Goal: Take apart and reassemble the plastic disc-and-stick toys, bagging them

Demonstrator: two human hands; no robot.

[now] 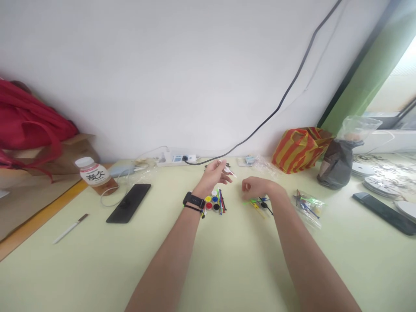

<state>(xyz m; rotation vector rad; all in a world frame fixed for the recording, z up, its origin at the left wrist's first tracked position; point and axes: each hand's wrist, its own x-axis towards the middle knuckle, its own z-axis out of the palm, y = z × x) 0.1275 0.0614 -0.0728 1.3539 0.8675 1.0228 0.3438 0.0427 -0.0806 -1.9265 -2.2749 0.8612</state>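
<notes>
My left hand (213, 175), with a black watch (194, 199) on its wrist, is raised over the table. Its fingers are closed on a small white piece (229, 170) with a reddish strip. Below it lie small round pieces in yellow, blue, red, white and black, including a red disc (209, 206), beside a row of thin coloured sticks (222, 202). My right hand (256, 187) is curled just above a loose group of parts with a yellow strip (256, 208) and a black round piece (264, 205). Whatever its fingertips pinch is hidden.
A clear bag of parts (308, 208) lies to the right, near a dark phone-like slab (383, 212) and stacked white discs (380, 185). At left are a black phone (129, 203), a bottle (95, 175) and a pen (70, 229). A power strip (175, 160) sits by the wall.
</notes>
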